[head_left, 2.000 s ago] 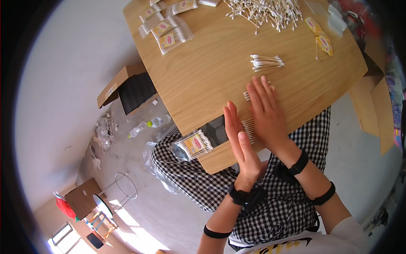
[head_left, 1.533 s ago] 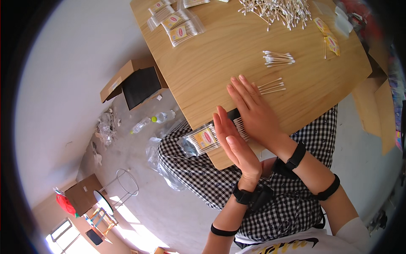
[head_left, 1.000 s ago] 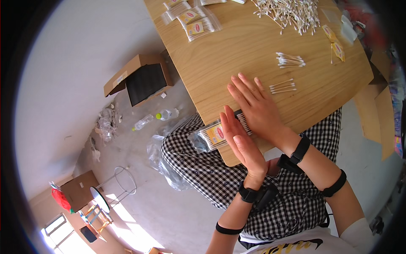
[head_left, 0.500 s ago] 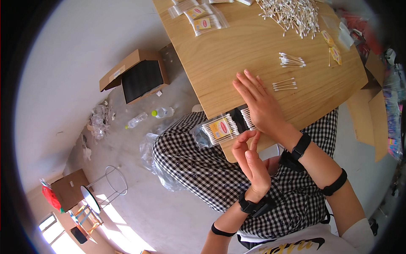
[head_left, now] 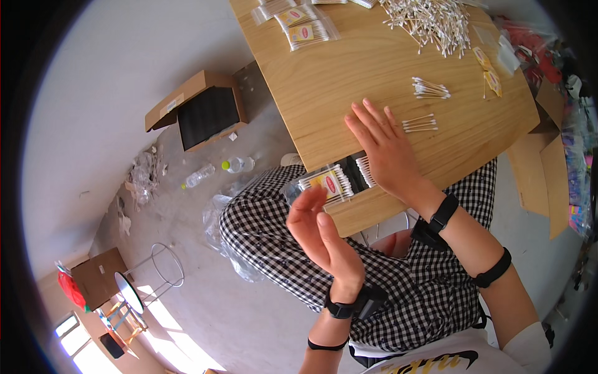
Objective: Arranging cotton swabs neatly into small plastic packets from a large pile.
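My right hand (head_left: 393,154) lies palm down on the wooden table (head_left: 299,87) near its front edge, fingers stretched out. Partly hidden beneath its wrist side, a row of white cotton swabs (head_left: 364,171) sits against a dark surface. Over my lap, my left hand (head_left: 327,240) is raised with fingers slightly curled and thumb apart, nothing visible in it. Its fingertips overlap the view of a clear bag of cotton swabs (head_left: 341,182) with a yellow and red label card. Beyond my right hand are a few loose swabs (head_left: 421,123) and a small bundle of swabs (head_left: 431,88).
A large heap of swabs (head_left: 430,22) covers the far side. Filled bags (head_left: 308,31) lie at the far left, yellow label cards (head_left: 489,71) at the right. Cardboard boxes (head_left: 202,112), plastic bottles (head_left: 238,164) and a round stool (head_left: 131,293) stand or lie on the floor.
My left hand has moved left and toward me, away from my right hand, and its fingers have opened out. My right hand has barely moved, its fingers a little more spread.
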The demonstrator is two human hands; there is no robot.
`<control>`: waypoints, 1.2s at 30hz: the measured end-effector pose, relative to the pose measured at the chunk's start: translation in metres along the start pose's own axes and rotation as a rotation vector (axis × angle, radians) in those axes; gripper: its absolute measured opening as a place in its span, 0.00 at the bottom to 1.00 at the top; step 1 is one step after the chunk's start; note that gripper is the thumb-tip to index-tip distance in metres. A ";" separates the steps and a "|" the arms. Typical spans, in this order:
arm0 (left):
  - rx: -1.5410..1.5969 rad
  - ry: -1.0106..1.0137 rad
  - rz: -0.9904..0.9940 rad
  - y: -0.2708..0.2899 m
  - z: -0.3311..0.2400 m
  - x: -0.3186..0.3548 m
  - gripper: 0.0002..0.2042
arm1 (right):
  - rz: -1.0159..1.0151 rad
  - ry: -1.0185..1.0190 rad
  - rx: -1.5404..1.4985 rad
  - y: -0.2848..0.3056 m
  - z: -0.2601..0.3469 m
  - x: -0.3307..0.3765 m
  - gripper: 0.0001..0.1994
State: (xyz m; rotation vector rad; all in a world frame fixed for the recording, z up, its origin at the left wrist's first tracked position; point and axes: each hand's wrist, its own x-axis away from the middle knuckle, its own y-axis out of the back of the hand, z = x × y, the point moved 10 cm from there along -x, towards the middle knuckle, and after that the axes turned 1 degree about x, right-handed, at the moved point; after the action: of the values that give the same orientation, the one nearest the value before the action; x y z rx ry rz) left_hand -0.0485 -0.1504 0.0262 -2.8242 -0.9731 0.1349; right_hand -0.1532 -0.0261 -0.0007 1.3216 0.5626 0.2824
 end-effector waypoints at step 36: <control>-0.826 0.112 0.162 0.002 0.063 -0.066 0.20 | 0.043 -0.025 -0.209 -0.005 0.030 -0.013 0.27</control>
State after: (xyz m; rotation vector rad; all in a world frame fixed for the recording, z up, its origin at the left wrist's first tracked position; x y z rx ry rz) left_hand -0.1072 -0.1854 -0.0335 -3.5849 -0.9220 -0.5252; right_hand -0.1484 -0.0585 0.0020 1.1343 0.4707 0.3503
